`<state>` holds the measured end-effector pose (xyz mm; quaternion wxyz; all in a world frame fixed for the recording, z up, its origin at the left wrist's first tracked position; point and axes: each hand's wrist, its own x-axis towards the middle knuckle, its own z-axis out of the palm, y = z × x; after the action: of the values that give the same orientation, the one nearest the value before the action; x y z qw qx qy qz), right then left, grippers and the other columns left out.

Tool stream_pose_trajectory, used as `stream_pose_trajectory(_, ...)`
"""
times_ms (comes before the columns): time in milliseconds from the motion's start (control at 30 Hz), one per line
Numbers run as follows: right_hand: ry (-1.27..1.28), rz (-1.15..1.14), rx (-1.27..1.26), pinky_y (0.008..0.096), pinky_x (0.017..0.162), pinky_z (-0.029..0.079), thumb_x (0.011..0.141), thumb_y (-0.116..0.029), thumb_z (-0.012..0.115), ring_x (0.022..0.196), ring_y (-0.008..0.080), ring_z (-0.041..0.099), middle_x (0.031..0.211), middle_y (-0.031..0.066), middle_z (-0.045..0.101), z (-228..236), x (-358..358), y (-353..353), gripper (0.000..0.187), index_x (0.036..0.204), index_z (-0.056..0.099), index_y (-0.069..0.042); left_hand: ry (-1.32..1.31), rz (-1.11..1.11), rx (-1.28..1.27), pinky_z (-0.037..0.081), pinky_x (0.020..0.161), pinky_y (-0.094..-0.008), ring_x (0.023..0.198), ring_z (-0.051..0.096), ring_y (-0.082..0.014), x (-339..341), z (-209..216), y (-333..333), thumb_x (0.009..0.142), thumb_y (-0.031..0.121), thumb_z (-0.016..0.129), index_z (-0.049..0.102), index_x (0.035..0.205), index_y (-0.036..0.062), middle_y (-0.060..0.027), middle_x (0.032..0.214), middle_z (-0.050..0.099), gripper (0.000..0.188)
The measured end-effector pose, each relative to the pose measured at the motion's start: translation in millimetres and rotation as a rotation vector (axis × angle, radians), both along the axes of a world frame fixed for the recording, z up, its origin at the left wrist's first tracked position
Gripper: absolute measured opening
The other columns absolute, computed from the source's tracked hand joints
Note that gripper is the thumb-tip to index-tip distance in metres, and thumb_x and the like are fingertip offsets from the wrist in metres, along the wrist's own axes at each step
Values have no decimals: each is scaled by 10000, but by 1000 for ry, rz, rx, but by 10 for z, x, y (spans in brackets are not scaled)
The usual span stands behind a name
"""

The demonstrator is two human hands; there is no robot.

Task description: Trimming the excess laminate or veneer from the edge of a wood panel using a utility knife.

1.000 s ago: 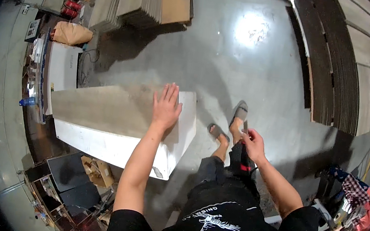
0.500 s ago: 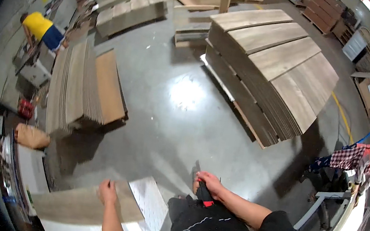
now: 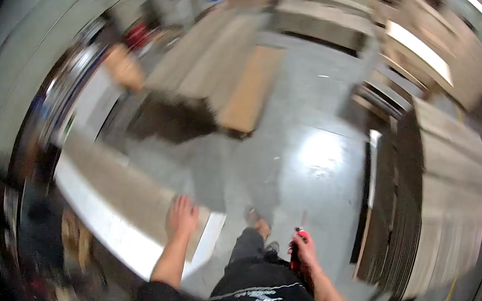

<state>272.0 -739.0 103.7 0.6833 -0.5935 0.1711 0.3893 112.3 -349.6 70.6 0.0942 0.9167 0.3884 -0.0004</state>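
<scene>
One long, flat, grey-brown board (image 3: 126, 186) lies on the plain white counter (image 3: 114, 232); the left hand (image 3: 183, 216) rests palm-down near its right end, while the right hand (image 3: 305, 249), well apart, is wrapped around a slim red-and-black tool (image 3: 295, 260) above the glossy grey floor (image 3: 278, 167).

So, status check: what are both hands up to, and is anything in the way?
Left hand on grey-brown board, near its right end. Right hand gripping red-and-black tool. Board stacks beyond, apart from both hands.
</scene>
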Motion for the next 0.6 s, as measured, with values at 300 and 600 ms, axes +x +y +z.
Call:
stream_pose_trajectory(300, -189, 190, -156, 276, 496, 449, 959, -159, 656, 578, 136, 568, 837, 22, 572, 304, 593, 472, 326, 1250, 510, -138, -143, 110, -276, 379, 1161, -520, 1284, 596, -324, 94, -62, -589, 961, 297, 618, 698, 1216, 65, -130, 1299, 687, 354)
stream_pose_trajectory(600, -679, 1022, -149, 366, 644, 551, 915, -202, 742, 719, 234, 695, 879, 122, 682, 605, 965, 2233, 482, 1321, 558, -19, -1186, 365, -1169, 559, 813, -313, 916, 718, -176, 1141, 628, -687, 974, 263, 732, 576, 1369, -13, -115, 1048, 753, 506)
